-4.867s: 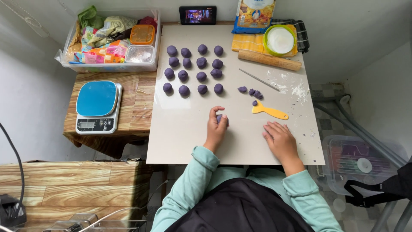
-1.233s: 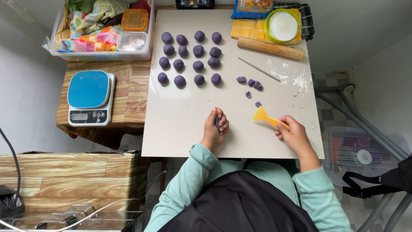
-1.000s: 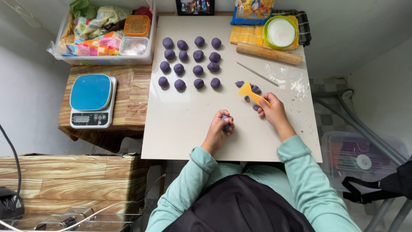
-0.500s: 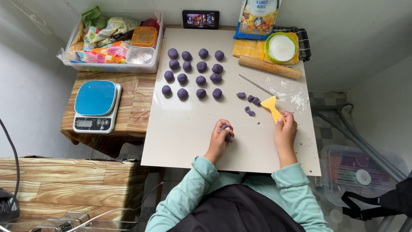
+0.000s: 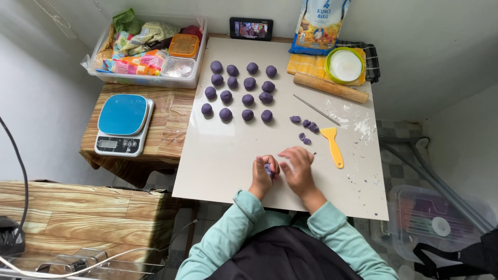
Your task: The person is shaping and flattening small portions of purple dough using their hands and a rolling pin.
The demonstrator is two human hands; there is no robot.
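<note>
Change: the yellow scraper (image 5: 332, 147), held in the right hand half a second ago, is now laid flat on the tabletop (image 5: 223, 161), right of both hands.
Meaning: both hands are freed for shaping.
Left hand (image 5: 263, 173): grip curled shut around a purple dough piece (image 5: 268, 168), at the near centre.
Right hand (image 5: 297, 168): fingers spread, just beside the piece; nothing is pinched.
Dough balls (image 5: 240, 91): smooth, matte, round, set in rows at the far side.
Scraps (image 5: 305, 127): small irregular purple bits near the scraper.
Rolling pin (image 5: 331, 87): wooden cylinder, far right.

Small dark phone screen (image 5: 251, 28) — far edge, blue-yellow bag (image 5: 318, 26) beside
</note>
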